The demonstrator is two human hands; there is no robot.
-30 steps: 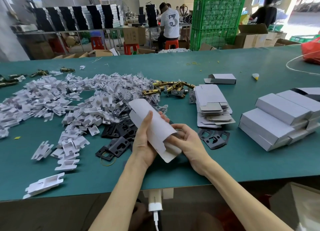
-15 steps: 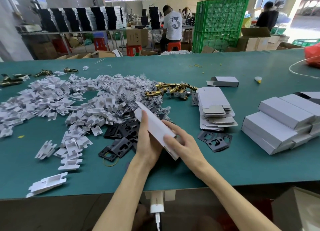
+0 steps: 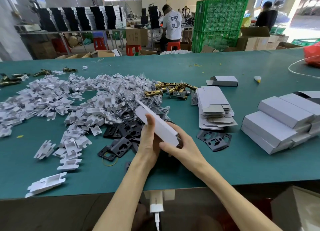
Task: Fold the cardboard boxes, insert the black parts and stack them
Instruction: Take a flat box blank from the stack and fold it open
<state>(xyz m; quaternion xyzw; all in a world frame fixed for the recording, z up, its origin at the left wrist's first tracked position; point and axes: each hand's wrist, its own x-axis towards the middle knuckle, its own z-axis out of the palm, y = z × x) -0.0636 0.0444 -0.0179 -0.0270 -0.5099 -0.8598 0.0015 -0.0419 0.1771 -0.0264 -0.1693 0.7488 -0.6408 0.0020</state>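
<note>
Both hands held one white cardboard box (image 3: 156, 126) above the near middle of the green table (image 3: 225, 163). The box was tilted, with its far end raised toward the left. The left hand (image 3: 148, 142) gripped it from the left, thumb laid along the top face and fingers hidden behind. The right hand (image 3: 184, 150) closed round the near end, where the fingers covered the opening, so I could not tell how the flaps stood.

Just beyond and under the hands lay the pile of black parts (image 3: 121, 135), partly hidden by the box and the left wrist. One more black plate (image 3: 213, 140) lay apart to the right. Far of that plate sat a stack of flat box blanks (image 3: 213, 108), and at the right edge a stack of folded boxes (image 3: 280, 123).

A wide heap of white inserts (image 3: 58, 99) covered the left half of the table, with clear plastic bags mixed into its right side. Brass latches (image 3: 170, 90) lay between the heap and the blanks. A single folded box (image 3: 223, 81) lay farther off. A yellow rubber band (image 3: 109, 162) lay beside the nearest black parts. A white charger (image 3: 156, 203) hung at the near table edge.
</note>
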